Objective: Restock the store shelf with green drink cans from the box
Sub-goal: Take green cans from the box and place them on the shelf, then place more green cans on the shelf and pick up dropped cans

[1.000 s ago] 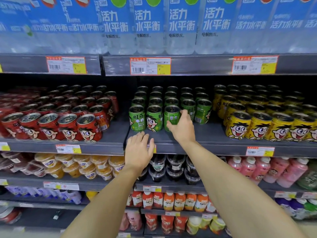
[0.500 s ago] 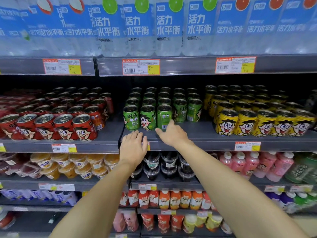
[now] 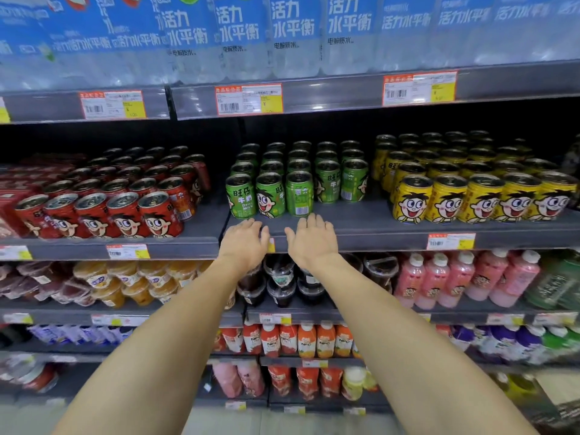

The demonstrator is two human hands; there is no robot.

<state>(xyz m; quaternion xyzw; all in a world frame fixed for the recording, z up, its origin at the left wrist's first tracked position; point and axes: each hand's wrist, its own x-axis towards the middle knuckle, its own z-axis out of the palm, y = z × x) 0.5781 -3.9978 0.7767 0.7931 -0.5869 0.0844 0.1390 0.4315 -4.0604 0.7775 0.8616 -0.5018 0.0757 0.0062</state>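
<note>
Since a second ago the left hand [image 3: 244, 241] has stayed flat on the front lip of the shelf [image 3: 376, 229], while the right hand [image 3: 312, 241] has come off the front green can and dropped beside it, both grips empty with fingers straight and spread. Left to right the shelf carries red cans [image 3: 125, 196], then the green drink cans [image 3: 298, 177] in rows just behind the fingertips, three at the front edge and two rows set further back, then yellow cans [image 3: 470, 186].
</note>
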